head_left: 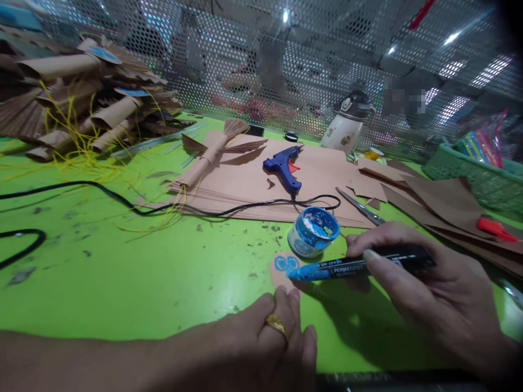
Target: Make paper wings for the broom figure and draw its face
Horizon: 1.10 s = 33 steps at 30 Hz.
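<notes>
A small oval piece of brown paper (275,279) lies on the green table, with two blue rings drawn on it. My left hand (265,332), a gold ring on one finger, keeps its fingers together and presses their tips on the paper's near edge. In my right hand (433,294) is a black permanent marker (347,269), gripped between thumb and fingers. Its blue-smeared tip touches the paper just below the rings. Right behind the paper stands an open paint jar (309,245), blue inside and around its rim.
A blue glue gun (281,167) rests on brown paper sheets (322,163), its black cord (229,209) crossing the table. Beside it lies a rolled-paper figure (204,160). Scissors (359,206) lie right, near a green basket (469,174). Several paper figures (118,117) pile up left.
</notes>
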### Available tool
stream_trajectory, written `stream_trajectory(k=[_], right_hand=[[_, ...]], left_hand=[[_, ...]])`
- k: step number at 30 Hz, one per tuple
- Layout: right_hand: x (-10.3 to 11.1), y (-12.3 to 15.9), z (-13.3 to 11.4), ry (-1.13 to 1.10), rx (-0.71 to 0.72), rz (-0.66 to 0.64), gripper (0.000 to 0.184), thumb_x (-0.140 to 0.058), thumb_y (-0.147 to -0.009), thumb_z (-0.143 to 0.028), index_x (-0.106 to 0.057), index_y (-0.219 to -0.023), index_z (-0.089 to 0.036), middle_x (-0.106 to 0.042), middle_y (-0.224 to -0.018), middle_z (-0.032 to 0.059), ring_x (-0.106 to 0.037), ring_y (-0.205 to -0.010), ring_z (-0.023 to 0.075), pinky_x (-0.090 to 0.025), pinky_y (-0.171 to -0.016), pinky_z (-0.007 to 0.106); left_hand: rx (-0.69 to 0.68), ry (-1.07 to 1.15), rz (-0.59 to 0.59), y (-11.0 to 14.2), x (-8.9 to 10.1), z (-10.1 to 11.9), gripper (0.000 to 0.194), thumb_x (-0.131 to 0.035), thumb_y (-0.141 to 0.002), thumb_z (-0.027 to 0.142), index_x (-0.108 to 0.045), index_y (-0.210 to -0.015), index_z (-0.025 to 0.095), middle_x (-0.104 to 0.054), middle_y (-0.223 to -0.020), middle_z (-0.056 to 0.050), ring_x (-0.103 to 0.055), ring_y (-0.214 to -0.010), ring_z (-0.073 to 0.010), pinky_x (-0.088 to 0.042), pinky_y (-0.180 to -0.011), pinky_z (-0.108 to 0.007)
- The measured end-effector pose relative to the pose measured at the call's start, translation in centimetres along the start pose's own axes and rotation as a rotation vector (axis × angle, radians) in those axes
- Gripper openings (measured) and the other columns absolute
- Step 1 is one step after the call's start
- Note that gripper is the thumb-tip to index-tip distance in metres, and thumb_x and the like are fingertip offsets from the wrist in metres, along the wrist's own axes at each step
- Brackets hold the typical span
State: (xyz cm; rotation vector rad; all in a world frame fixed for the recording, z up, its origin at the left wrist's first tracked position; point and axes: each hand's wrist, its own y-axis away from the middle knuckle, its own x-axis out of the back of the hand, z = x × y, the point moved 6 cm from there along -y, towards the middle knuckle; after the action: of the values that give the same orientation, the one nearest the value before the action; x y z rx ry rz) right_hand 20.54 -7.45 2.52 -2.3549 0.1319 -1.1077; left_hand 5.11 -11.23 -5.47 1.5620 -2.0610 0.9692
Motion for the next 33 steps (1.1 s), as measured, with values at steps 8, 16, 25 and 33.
stream_trajectory(k=[8,16,25,33], right_hand=[[0.3,0.7,1.0,-0.115,-0.091,0.032,0.008,-0.056,-0.085,-0.023,-0.060,-0.078,-0.025,-0.059,-0.057,-0.0057,-0.055,-0.046,0.0084,-0.044,-0.044,0.019],[0.0,-0.1,0.1,-0.031,0.000,0.005,0.008,-0.056,-0.081,-0.016,-0.059,-0.077,-0.022,-0.062,-0.064,-0.0039,-0.057,-0.051,0.0084,-0.046,-0.046,0.017],[0.0,0.3,0.6,-0.056,-0.025,0.005,0.007,-0.056,-0.082,-0.018,-0.058,-0.079,-0.023,-0.062,-0.064,-0.0045,-0.058,-0.054,0.0085,-0.046,-0.048,0.017],[0.4,0.6,1.4,-0.179,-0.107,0.063,0.010,-0.055,-0.086,-0.020,-0.060,-0.079,-0.024,-0.058,-0.057,-0.0066,-0.053,-0.045,0.0063,-0.043,-0.044,0.016]], left_hand=[[0.096,0.043,-0.047,0.0,0.0,0.4,0.033,-0.048,-0.088,0.028,-0.057,-0.116,0.014,-0.064,-0.110,-0.014,-0.057,-0.106,-0.0258,-0.038,-0.094,-0.047],[0.106,0.251,-0.034,-0.2,0.7,-0.4,0.039,-0.048,-0.087,0.034,-0.055,-0.119,0.013,-0.063,-0.112,-0.017,-0.055,-0.108,-0.0275,-0.042,-0.088,-0.046],[0.127,0.320,-0.119,-0.5,0.9,-0.9,0.039,-0.047,-0.085,0.029,-0.052,-0.120,0.012,-0.061,-0.116,-0.017,-0.054,-0.111,-0.0282,-0.045,-0.083,-0.046],[0.190,0.306,-0.126,-0.2,0.8,-0.4,0.036,-0.045,-0.086,0.026,-0.053,-0.118,0.012,-0.062,-0.115,-0.017,-0.054,-0.110,-0.0272,-0.044,-0.086,-0.044]])
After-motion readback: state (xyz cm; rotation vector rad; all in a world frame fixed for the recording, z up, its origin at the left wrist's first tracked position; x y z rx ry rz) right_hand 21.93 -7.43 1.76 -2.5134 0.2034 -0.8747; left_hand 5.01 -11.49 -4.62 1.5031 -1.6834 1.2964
